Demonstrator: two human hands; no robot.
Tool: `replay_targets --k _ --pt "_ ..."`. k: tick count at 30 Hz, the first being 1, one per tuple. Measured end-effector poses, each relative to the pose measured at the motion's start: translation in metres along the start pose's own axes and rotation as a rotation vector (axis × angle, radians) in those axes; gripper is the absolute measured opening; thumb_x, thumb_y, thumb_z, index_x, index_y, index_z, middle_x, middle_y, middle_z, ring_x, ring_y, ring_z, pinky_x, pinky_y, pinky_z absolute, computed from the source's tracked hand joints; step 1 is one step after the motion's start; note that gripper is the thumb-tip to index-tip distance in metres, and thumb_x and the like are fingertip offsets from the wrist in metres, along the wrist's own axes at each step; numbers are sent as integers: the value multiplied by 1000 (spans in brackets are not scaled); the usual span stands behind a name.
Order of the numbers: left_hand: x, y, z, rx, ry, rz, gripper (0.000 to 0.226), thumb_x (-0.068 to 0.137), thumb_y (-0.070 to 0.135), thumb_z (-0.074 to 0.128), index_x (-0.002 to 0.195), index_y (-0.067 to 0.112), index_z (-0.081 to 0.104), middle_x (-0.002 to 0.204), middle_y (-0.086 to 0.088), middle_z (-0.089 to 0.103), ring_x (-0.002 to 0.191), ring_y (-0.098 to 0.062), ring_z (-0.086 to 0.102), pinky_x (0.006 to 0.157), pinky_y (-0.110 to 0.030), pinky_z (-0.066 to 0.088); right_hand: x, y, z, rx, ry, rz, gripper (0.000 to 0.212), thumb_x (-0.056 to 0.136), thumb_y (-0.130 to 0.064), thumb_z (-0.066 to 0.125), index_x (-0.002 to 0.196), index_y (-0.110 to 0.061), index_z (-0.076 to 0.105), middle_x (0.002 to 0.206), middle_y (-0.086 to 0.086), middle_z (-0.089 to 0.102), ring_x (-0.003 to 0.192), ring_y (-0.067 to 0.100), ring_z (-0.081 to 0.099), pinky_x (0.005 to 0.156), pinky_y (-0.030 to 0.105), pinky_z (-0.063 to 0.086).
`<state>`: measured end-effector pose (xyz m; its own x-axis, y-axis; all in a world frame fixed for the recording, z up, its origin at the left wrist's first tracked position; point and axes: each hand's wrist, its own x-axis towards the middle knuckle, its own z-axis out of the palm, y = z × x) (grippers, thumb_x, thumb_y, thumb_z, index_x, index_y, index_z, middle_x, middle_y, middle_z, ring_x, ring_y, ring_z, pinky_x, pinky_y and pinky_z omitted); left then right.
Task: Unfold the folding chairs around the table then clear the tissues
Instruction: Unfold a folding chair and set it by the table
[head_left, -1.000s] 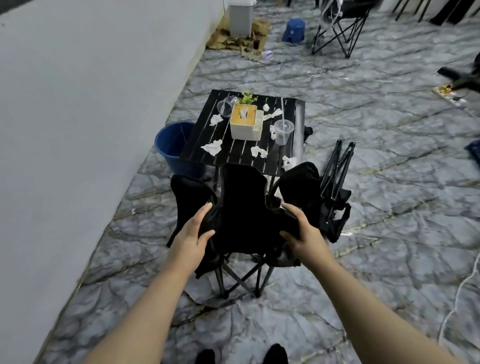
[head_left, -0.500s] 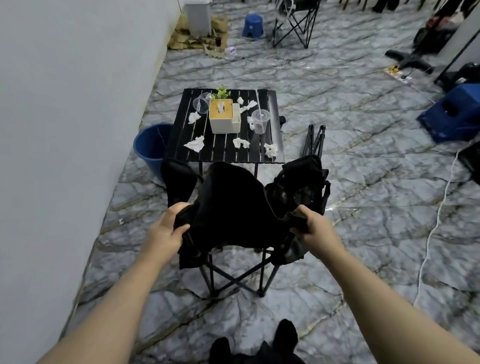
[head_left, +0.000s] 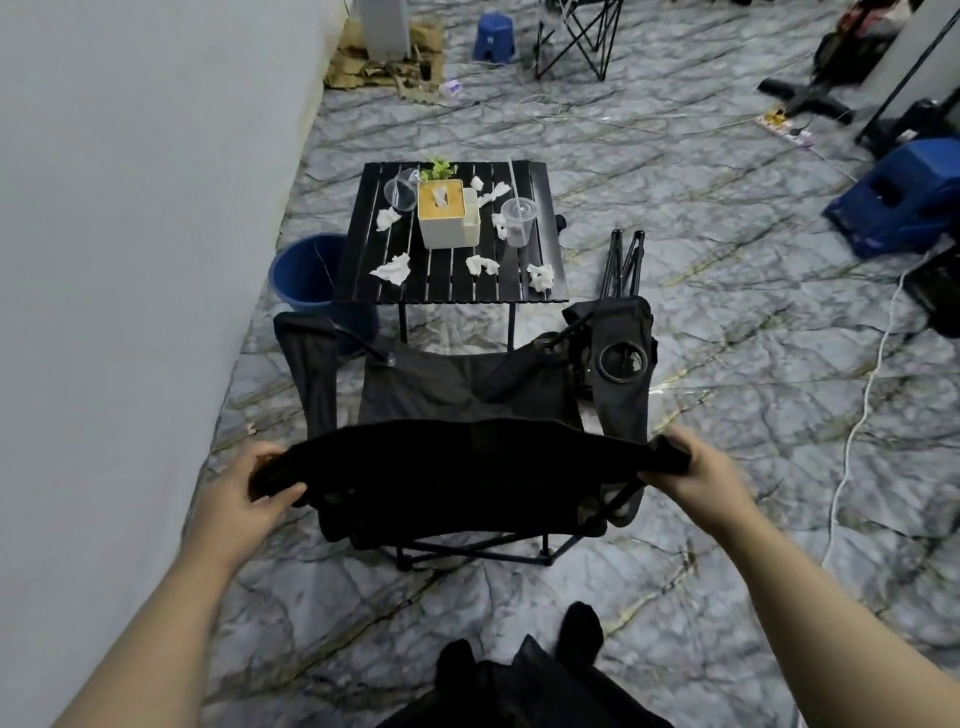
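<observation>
A black folding chair stands spread open in front of me, its seat facing the black slatted table. My left hand grips the left top corner of the chair's backrest. My right hand grips the right top corner. Several crumpled white tissues lie scattered on the table around a white tissue box. A second chair, still folded, lies on the floor right of the table.
A blue bucket stands left of the table against the grey wall. Two clear plastic cups are on the table. Blue stools, a white cable and another open chair lie farther off.
The chair has spread from half-folded to fully open. Both my hands pulled apart and toward me with the backrest corners. The view drew back from the table.
</observation>
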<state>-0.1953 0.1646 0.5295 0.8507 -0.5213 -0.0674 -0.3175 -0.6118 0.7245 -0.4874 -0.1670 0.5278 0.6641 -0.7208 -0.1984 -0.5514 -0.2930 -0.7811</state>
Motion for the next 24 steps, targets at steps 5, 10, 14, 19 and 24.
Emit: replay_targets --k 5,10,14,19,24 --pt "-23 -17 -13 -155 -178 -57 45 78 -4 65 73 41 65 72 19 68 67 14 58 66 0 42 -35 23 2 197 -96 142 16 80 1 67 80 -14 64 70 -3 67 77 18 61 70 29 45" --pt "-22 -22 -34 -178 -214 -28 34 83 0 61 77 33 67 76 15 69 68 3 60 67 -3 43 -46 23 0 207 -132 120 15 77 5 69 80 -9 64 68 -1 65 68 11 57 66 19 45" --pt "-30 -25 -40 -151 -325 -73 20 78 5 68 83 25 67 84 5 70 79 -9 63 73 -11 45 -50 27 -2 215 -169 148 17 75 5 70 86 -7 64 80 9 64 74 12 59 69 22 47" --pt "-50 -29 -4 -198 -226 -236 29 77 -6 66 101 8 58 91 -2 63 101 -25 55 74 -17 45 -52 31 16 218 -168 264 15 80 5 65 89 -7 62 80 4 63 83 20 59 56 5 45" --pt "-49 -23 -7 -265 -212 -185 38 75 -2 70 105 18 60 104 3 65 94 -3 60 85 -23 44 -52 29 18 279 -142 196 43 72 -6 77 102 -31 61 110 -6 65 108 14 58 91 29 46"
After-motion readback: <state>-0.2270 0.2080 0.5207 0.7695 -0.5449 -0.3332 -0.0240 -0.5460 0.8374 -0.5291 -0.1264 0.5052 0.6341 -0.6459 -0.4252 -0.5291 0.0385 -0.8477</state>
